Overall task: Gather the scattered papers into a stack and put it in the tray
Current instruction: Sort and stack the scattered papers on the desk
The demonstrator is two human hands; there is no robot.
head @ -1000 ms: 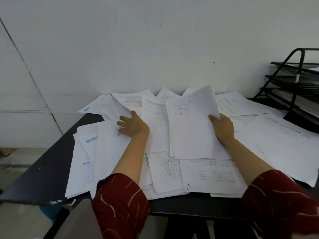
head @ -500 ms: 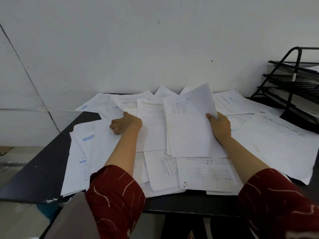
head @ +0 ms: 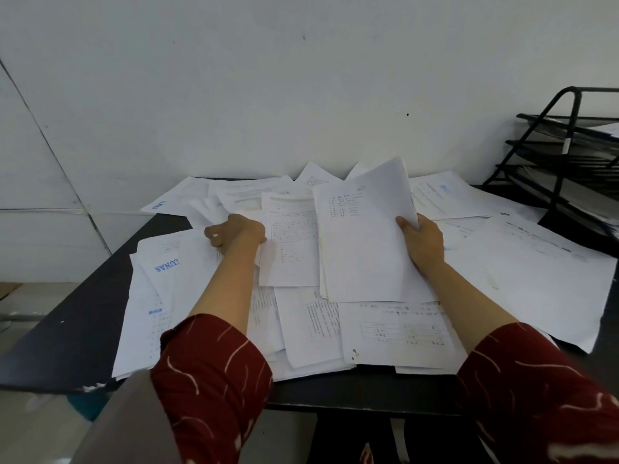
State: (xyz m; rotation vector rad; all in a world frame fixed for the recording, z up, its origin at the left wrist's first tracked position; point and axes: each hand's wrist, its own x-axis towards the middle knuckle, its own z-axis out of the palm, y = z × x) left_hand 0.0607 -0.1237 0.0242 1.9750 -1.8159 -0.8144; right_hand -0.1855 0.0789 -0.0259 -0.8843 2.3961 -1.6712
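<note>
Dark red sleeves (head: 214, 373) on both arms — thin, pale wavy streaks throughout.

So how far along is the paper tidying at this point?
Early days. Done: a small stack is gathered in the right hand. In hand: the left hand grips another sheet. Left: most loose papers cover the black table, and nothing from this pile has reached the tray rack.

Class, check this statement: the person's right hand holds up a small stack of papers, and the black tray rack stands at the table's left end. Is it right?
Not quite. The head view shows the tray rack at the table's right end, not the left. The right hand does hold up the stack of papers.
</note>
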